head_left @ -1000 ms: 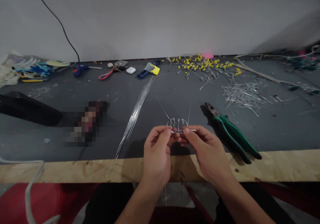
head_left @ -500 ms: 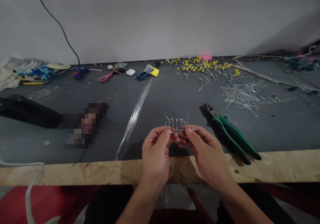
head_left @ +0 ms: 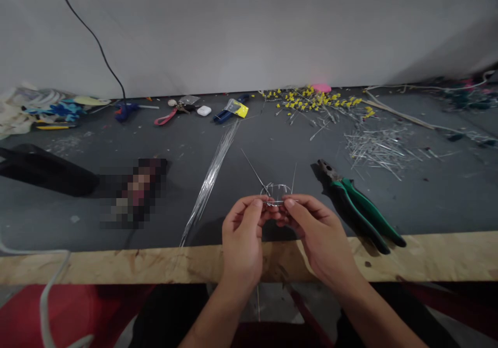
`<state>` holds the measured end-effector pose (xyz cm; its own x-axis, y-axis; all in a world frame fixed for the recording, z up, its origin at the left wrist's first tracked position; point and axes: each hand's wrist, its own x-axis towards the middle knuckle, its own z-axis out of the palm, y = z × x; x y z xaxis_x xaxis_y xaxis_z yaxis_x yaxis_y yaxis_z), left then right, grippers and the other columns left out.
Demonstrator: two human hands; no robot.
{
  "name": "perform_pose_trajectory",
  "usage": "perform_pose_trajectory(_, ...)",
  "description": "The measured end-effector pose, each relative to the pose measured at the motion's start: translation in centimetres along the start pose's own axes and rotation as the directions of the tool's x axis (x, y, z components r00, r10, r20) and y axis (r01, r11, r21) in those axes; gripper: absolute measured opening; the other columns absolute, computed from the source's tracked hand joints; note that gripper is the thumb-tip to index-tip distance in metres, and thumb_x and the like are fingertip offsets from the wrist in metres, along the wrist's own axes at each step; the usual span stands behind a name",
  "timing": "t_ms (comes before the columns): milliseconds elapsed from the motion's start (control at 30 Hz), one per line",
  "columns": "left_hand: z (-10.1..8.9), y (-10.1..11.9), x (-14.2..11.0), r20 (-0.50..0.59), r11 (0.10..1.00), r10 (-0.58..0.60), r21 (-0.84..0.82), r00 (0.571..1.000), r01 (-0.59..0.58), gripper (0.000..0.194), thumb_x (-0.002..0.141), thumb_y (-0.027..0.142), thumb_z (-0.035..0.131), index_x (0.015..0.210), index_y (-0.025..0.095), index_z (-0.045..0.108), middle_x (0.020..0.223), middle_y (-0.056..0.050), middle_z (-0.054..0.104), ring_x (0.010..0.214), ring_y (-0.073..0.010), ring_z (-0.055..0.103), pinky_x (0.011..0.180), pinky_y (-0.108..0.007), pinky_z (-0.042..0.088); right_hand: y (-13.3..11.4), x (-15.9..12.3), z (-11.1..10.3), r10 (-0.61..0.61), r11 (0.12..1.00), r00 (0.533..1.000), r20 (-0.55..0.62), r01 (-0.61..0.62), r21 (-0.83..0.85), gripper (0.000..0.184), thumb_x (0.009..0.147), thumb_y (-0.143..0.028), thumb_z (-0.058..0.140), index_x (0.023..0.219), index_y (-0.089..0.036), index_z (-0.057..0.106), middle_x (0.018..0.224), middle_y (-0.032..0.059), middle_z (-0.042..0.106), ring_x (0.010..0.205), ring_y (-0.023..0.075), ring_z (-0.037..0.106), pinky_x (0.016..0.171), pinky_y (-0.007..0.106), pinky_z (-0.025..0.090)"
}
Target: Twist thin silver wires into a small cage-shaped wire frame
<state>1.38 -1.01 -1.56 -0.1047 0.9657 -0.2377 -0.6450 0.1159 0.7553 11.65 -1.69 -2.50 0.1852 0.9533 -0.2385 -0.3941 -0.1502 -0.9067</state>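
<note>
Between my two hands is a small round wire frame (head_left: 277,185) of thin silvery wire, held just above the table near its front edge. My left hand (head_left: 243,234) pinches its left side with thumb and fingers. The right side sits in the pinch of my right hand (head_left: 317,234). Two straight wire ends stick up and away from the frame, one on each side. Green-handled pliers (head_left: 360,210) lie to the right of my right hand, jaws pointing away. Left of my left hand lies a bundle of straight wires (head_left: 212,177).
Yellow-tipped wires (head_left: 315,100) lie along the wall, with a heap of short wire pieces (head_left: 375,151) nearer. A black stand-like object (head_left: 46,171) and a pixelated item (head_left: 136,192) lie left. At the back are a white case (head_left: 204,110) and a blue glue gun (head_left: 125,111).
The wire frame has tilted slightly between my fingers, so its near side now looks flatter. My right thumb has shifted a little to the left.
</note>
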Motion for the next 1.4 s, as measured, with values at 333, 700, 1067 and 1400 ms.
perform_pose_trajectory(333, 0.05, -0.02, -0.13, -0.018, 0.999, -0.031, 0.020, 0.999, 0.032, 0.003, 0.076, 0.015, 0.066, 0.074, 0.016, 0.068, 0.073, -0.001, 0.069, 0.066, -0.0081, 0.063, 0.068, -0.021, 0.051, -0.24, -0.25, 0.07, -0.022, 1.000, 1.000, -0.006, 0.022, -0.005, 0.006, 0.078, -0.028, 0.067, 0.081, -0.024, 0.070, 0.074, -0.0014, 0.069, 0.064, 0.0117, 0.062, 0.066, 0.028, 0.051)
perform_pose_trajectory(700, -0.07, 0.29, -0.12, 0.025, 0.999, -0.040, -0.028, 0.999, 0.041, 0.009, 0.079, 0.016, 0.063, 0.073, 0.014, 0.069, 0.073, -0.002, 0.069, 0.066, -0.0089, 0.064, 0.068, -0.021, 0.051, -0.33, -0.23, 0.06, -0.008, 1.000, 1.000, -0.020, 0.008, 0.009, 0.007, 0.074, -0.028, 0.071, 0.076, -0.021, 0.070, 0.074, -0.0011, 0.069, 0.063, 0.0114, 0.062, 0.065, 0.028, 0.051)
perform_pose_trajectory(1067, 0.09, 0.13, -0.23, 0.000, 0.998, -0.058, 0.004, 0.998, 0.058, 0.005, 0.076, 0.014, 0.065, 0.073, 0.015, 0.068, 0.072, -0.002, 0.069, 0.065, -0.0096, 0.064, 0.068, -0.023, 0.051, -0.31, -0.27, 0.00, -0.024, 1.000, 0.999, -0.028, 0.024, -0.003, 0.005, 0.076, -0.027, 0.068, 0.078, -0.022, 0.069, 0.075, -0.0007, 0.069, 0.064, 0.0126, 0.062, 0.066, 0.030, 0.052)
perform_pose_trajectory(1400, -0.09, 0.09, 0.01, 0.009, 0.998, -0.058, -0.027, 0.998, 0.058, 0.002, 0.074, 0.013, 0.067, 0.073, 0.015, 0.068, 0.072, -0.002, 0.068, 0.067, -0.0093, 0.063, 0.069, -0.022, 0.050, -0.49, -0.27, 0.16, -0.006, 1.000, 0.999, -0.037, 0.006, 0.010, 0.006, 0.077, -0.027, 0.068, 0.076, -0.021, 0.068, 0.073, -0.0003, 0.069, 0.063, 0.0128, 0.063, 0.065, 0.029, 0.053)
